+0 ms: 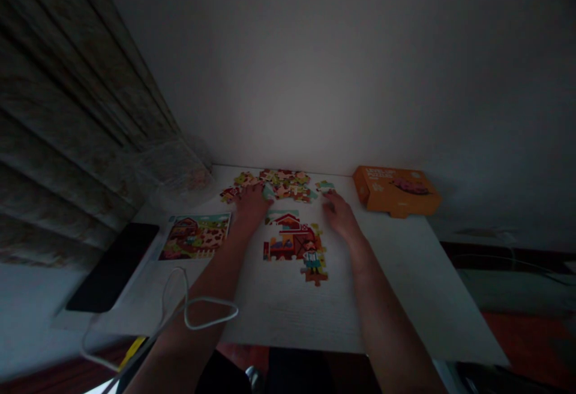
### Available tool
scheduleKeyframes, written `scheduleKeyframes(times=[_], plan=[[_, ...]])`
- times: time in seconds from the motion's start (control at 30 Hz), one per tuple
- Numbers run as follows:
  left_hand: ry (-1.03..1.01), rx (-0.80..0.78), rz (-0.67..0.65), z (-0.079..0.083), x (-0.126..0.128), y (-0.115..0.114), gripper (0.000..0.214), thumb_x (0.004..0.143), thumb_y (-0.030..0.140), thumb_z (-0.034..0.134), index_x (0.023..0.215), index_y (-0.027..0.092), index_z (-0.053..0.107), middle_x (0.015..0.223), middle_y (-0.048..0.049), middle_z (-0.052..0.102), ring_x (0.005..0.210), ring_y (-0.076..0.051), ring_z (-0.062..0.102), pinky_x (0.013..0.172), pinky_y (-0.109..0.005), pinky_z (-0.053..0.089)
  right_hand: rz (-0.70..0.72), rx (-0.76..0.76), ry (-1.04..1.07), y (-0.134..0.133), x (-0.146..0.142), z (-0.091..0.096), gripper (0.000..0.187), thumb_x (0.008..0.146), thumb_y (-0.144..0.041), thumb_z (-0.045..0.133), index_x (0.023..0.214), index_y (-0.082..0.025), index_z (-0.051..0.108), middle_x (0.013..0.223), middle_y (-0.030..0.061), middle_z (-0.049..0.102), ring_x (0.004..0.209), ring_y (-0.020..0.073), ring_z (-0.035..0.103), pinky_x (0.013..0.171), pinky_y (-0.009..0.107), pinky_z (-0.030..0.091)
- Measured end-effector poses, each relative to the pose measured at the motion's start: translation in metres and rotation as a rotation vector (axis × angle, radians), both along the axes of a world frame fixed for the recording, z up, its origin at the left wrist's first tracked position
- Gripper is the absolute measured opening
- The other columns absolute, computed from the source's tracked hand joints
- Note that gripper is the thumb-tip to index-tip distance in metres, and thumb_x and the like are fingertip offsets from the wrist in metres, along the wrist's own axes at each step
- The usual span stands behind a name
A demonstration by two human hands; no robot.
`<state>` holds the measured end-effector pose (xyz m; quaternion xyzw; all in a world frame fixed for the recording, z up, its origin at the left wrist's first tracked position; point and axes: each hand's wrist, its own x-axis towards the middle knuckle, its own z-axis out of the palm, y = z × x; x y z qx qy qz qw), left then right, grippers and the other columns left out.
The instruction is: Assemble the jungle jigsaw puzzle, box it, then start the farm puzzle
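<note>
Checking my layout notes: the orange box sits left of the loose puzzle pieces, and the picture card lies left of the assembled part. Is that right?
Not quite: the head view shows the orange box right of the loose puzzle pieces, not left. The picture card does lie left of the assembled part.

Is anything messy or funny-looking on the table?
Nothing looks broken or spilled. The loose puzzle pieces lie in a jumbled heap by the wall, with the left hand on them and the right hand beside them. A white cable loops over the near edge of the table, partly hanging off.
</note>
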<state>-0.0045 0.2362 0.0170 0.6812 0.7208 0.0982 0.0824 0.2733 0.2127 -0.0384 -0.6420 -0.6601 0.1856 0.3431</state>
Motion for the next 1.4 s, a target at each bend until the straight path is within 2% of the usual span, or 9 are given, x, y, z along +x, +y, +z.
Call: scheduleKeyframes(times=[0.2,0.37,0.53,0.63,0.73,0.93,1.07,1.17,1.4], plan=[[-0.173,-0.014,0.064,-0.004,-0.004,0.008,0.047,0.083,0.032,0.073,0.127,0.02,0.058,0.136,-0.0192,0.063,0.132,-0.039,0.056,0.111,-0.058,0.04,-0.094,0.143,0.038,-0.001,-0.005,0.009,0.027,0.09,-0.03,0.057,0.109,-0.019,0.074,0.126,0.0148,0.067,0.121,0.0281,0.061,0.109,0.048,0.048],[-0.423,0.12,0.059,-0.01,-0.013,0.017,0.034,0.076,0.019,0.069,0.108,0.021,0.058,0.118,-0.011,0.068,0.113,-0.027,0.065,0.101,-0.045,0.051,-0.112,0.157,0.151,-0.006,-0.015,0.025,0.028,0.092,-0.041,0.058,0.101,-0.021,0.075,0.11,0.012,0.071,0.089,0.0231,0.066,0.084,0.039,0.055],[-0.874,0.162,0.111,-0.006,-0.01,0.018,0.018,0.073,0.017,0.065,0.087,0.022,0.054,0.091,-0.0025,0.067,0.086,-0.019,0.067,0.087,-0.038,0.058,-0.088,0.029,0.415,-0.008,-0.025,0.034,0.038,0.084,-0.056,0.066,0.095,-0.02,0.074,0.094,0.0085,0.075,0.07,0.0187,0.063,0.07,0.033,0.052],[-1.188,0.005,0.006,-0.002,0.01,0.008,0.021,0.068,0.023,0.072,0.079,0.021,0.054,0.084,-0.0004,0.065,0.075,-0.016,0.067,0.08,-0.037,0.061,0.023,-0.089,0.605,-0.009,-0.032,0.036,0.045,0.073,-0.057,0.076,0.1,-0.022,0.072,0.094,0.0061,0.075,0.071,0.0179,0.064,0.065,0.031,0.051],[-1.296,-0.105,-0.102,-0.002,0.033,-0.008,0.024,0.066,0.025,0.076,0.077,0.02,0.055,0.079,0.0013,0.065,0.068,-0.014,0.066,0.075,-0.036,0.061,0.135,-0.2,0.72,-0.01,-0.039,0.037,0.051,0.066,-0.055,0.082,0.104,-0.022,0.072,0.092,0.0039,0.075,0.071,0.0173,0.064,0.061,0.028,0.049],[-1.163,-0.175,-0.227,-0.003,0.045,-0.022,0.021,0.077,0.03,0.072,0.085,0.021,0.054,0.086,-0.0015,0.068,0.074,-0.018,0.07,0.07,-0.033,0.059,0.155,-0.199,0.713,-0.01,-0.042,0.037,0.04,0.067,-0.047,0.079,0.097,-0.022,0.073,0.088,0.0023,0.075,0.071,0.017,0.064,0.064,0.028,0.048],[-0.589,-0.147,-0.423,0.005,0.029,-0.021,0.024,0.08,0.034,0.076,0.092,0.023,0.059,0.095,-0.0045,0.07,0.091,-0.025,0.07,0.082,-0.037,0.053,0.087,-0.226,0.602,-0.01,-0.027,0.037,0.033,0.068,-0.04,0.077,0.095,-0.021,0.075,0.077,0.0015,0.073,0.071,0.0187,0.065,0.064,0.028,0.05],[-0.215,-0.138,-0.559,0.007,0.02,-0.021,0.025,0.081,0.041,0.078,0.09,0.023,0.062,0.104,-0.0076,0.069,0.107,-0.03,0.065,0.095,-0.041,0.047,0.113,-0.279,0.532,-0.01,-0.017,0.036,0.028,0.066,-0.035,0.077,0.09,-0.02,0.077,0.077,0.0024,0.074,0.07,0.0192,0.065,0.063,0.029,0.05],[-0.063,-0.174,-0.643,-0.001,0.021,-0.019,0.031,0.085,0.048,0.076,0.096,0.021,0.065,0.113,-0.0095,0.066,0.115,-0.031,0.059,0.101,-0.045,0.04,0.171,-0.252,0.36,-0.011,-0.02,0.032,0.025,0.07,-0.029,0.074,0.093,-0.021,0.081,0.07,-0.0011,0.071,0.062,0.0155,0.06,0.06,0.026,0.046]])
